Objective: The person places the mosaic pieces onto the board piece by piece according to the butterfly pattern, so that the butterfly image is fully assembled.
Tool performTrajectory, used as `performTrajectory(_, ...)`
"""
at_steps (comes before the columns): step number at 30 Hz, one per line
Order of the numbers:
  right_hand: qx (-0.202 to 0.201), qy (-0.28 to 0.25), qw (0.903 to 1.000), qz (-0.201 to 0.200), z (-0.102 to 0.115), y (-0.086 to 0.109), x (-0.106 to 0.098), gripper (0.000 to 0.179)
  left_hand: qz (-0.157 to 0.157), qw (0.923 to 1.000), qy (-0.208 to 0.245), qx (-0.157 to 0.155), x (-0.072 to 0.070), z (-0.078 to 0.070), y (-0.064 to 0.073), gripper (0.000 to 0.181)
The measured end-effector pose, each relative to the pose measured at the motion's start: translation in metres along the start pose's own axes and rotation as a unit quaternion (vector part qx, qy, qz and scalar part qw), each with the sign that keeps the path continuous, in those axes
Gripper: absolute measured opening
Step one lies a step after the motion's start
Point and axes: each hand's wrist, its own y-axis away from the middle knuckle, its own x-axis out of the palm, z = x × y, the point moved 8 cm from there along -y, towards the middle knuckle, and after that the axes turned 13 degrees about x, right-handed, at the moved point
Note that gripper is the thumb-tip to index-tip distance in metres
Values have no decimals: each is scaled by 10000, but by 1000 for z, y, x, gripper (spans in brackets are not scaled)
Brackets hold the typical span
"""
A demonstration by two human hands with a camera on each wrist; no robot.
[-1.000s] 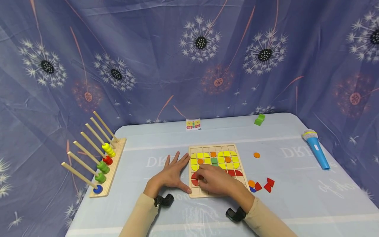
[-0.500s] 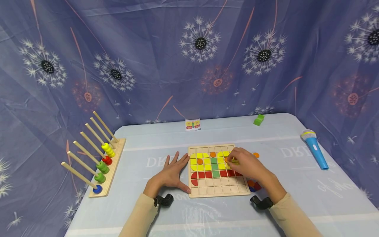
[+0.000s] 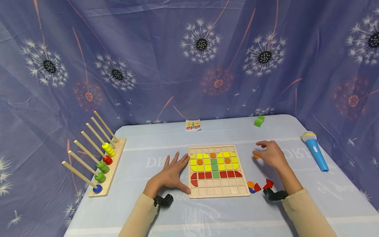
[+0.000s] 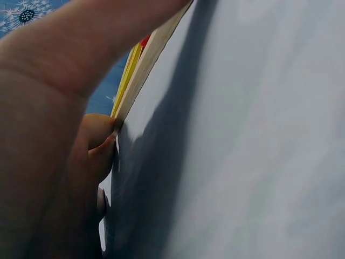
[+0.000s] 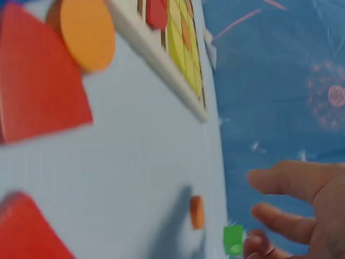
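Observation:
In the head view a wooden grid board [image 3: 208,191] holds a pattern of yellow, red, green and orange pieces. My left hand [image 3: 168,174] lies spread at its left side, fingertips and thumb touching the edge; the left wrist view shows this hand [image 4: 48,129] close up. To the right of the board, my right hand [image 3: 270,154] hovers with thumb and forefinger parted over an orange disc [image 3: 256,157]. In the right wrist view that disc [image 5: 197,212] rests on the table, apart from the fingers [image 5: 285,178].
Beside the board's lower right lie an orange disc [image 3: 250,184], a blue piece [image 3: 252,190] and several red pieces [image 3: 268,184]. A peg rack with coloured beads [image 3: 115,164] stands left. A picture card [image 3: 193,125], green block [image 3: 259,121] and toy microphone [image 3: 316,151] are farther out.
My right hand has moved from the board's lower left, across its right side, to the orange disc on the table. The left hand stays in place.

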Motion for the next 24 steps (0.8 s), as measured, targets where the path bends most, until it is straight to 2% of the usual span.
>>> performTrajectory(3, 316, 68, 9992, 226, -11, -4, 6, 53, -27, 10000, 34, 33, 1, -1, 0, 142)
performTrajectory(8, 329, 151, 9981, 504, -22, -10, 18, 35, -25, 10000, 30, 19, 1, -1, 1, 142)
performTrajectory(20, -22, 266, 9989, 390, -20, -9, 23, 25, -70, 9999, 83, 104, -2, -3, 0, 141)
performTrajectory(24, -260, 304, 9988, 280, -13, -5, 23, 26, -35, 10000, 75, 56, -2, -2, 0, 140)
